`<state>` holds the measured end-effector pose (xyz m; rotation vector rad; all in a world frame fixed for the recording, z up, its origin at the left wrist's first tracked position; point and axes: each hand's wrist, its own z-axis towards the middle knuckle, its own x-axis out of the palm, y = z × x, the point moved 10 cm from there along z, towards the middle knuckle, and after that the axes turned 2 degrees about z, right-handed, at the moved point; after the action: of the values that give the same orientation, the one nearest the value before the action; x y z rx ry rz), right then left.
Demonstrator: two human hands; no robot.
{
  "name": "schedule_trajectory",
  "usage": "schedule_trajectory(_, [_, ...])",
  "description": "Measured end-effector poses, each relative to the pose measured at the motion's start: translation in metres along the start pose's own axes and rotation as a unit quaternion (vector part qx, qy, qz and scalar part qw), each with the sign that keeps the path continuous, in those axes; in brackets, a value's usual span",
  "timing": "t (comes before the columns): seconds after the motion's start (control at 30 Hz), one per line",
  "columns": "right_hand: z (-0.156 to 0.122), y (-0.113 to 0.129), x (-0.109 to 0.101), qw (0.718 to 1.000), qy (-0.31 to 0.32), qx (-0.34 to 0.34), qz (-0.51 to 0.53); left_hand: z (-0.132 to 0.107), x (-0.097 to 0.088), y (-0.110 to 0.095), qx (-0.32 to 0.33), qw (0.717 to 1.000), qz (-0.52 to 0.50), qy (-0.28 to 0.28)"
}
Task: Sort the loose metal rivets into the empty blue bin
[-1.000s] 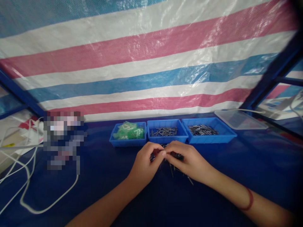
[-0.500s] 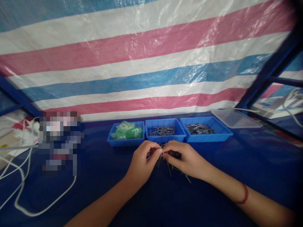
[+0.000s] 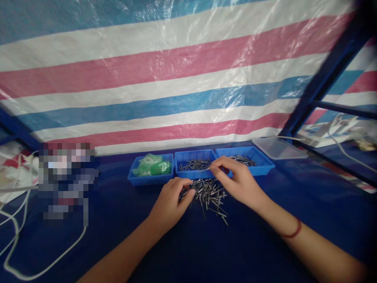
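A pile of thin metal pins [image 3: 207, 192], some thicker at one end like blind rivets, lies loose on the dark blue table. At the pile's left edge is my left hand [image 3: 171, 196], thumb and forefinger a little apart, with nothing visible between them. My right hand [image 3: 235, 179] is raised over the front of the bins, pinching one thin metal pin [image 3: 204, 170] that points left. Behind the pile, the middle blue bin [image 3: 194, 175] holds similar pins. More pins lie in the right blue bin [image 3: 266, 169], partly hidden by my right hand.
A left blue bin [image 3: 150, 181] contains green plastic packets [image 3: 153, 165]. A clear plastic lid [image 3: 279, 148] lies at the back right. White cables [image 3: 44, 275] loop across the left side, near a blurred-out area. A striped plastic sheet [image 3: 165, 94] hangs behind the table.
My hands have moved apart from their meeting point over the pile. The right has gone up toward the bins with a pin; the left fingers have parted. The view has shifted slightly.
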<state>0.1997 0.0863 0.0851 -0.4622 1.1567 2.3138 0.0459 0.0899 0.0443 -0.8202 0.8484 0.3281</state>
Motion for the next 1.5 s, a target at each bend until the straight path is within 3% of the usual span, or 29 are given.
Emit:
schedule_trajectory(0.13, [0.009, -0.039, -0.053, 0.980, -0.105, 0.051, -0.162, -0.001, 0.005, -0.001, 0.006, 0.997, 0.068, 0.038])
schedule_trajectory(0.27, [0.011, -0.068, -0.069, 0.944, -0.113, 0.070, -0.303, -0.003, 0.007, 0.002, 0.000, 0.992, 0.118, 0.051])
schedule_trajectory(0.37, [0.011, -0.071, -0.059, 0.937, -0.096, 0.050, -0.332, -0.004, 0.010, 0.006, -0.008, 0.989, 0.133, 0.066])
schedule_trajectory(0.6, [0.013, -0.040, -0.022, 0.952, -0.011, -0.036, -0.303, -0.003, 0.013, 0.015, -0.025, 0.987, 0.129, 0.089])
schedule_trajectory(0.83, [0.010, -0.016, -0.009, 0.958, 0.046, -0.077, -0.272, -0.001, 0.016, 0.011, -0.007, 0.986, 0.130, 0.106])
schedule_trajectory(1.1, [0.000, 0.017, 0.010, 0.973, 0.101, -0.123, -0.170, -0.003, 0.015, 0.009, 0.002, 0.987, 0.124, 0.103])
schedule_trajectory(1.5, [-0.015, 0.023, 0.044, 0.955, 0.218, -0.135, -0.150, 0.002, 0.016, 0.008, 0.006, 0.988, 0.107, 0.110])
